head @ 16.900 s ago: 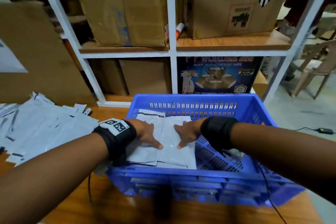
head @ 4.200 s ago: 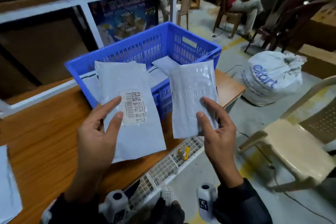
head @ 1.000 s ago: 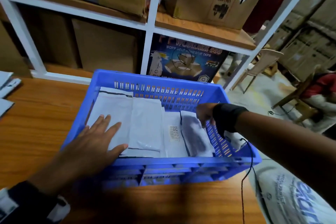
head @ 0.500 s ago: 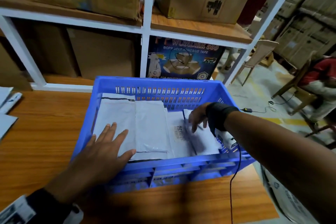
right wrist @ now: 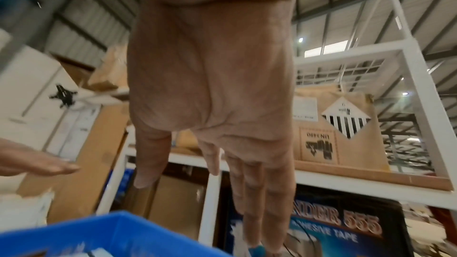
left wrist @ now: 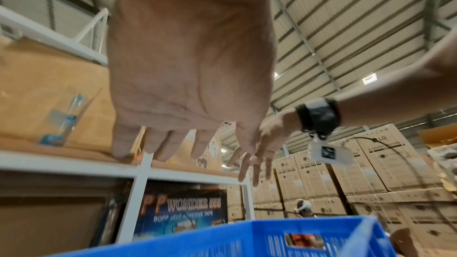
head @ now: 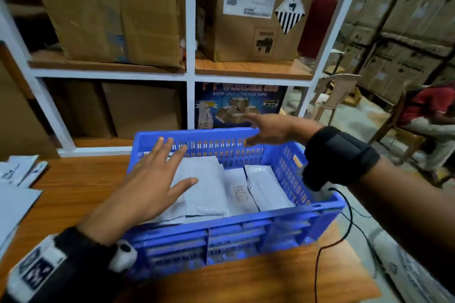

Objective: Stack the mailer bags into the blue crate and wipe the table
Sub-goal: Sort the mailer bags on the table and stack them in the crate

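Note:
The blue crate stands on the wooden table, with several grey mailer bags lying flat inside it. One bag with a barcode label lies toward the crate's right. My left hand hovers over the crate's left part, fingers spread and straight, holding nothing. My right hand is raised above the crate's far rim, fingers extended, empty. Both wrist views show open palms, the left hand and the right hand, above the blue crate rim.
More mailer bags lie on the table at the far left. A white shelf rack with cardboard boxes stands behind the crate. A black cable trails from my right wrist. A seated person and chairs are at the right.
Both hands have lifted off the bags in the crate. The right hand rose from the right-side bag to above the far rim; the left moved forward over the crate.

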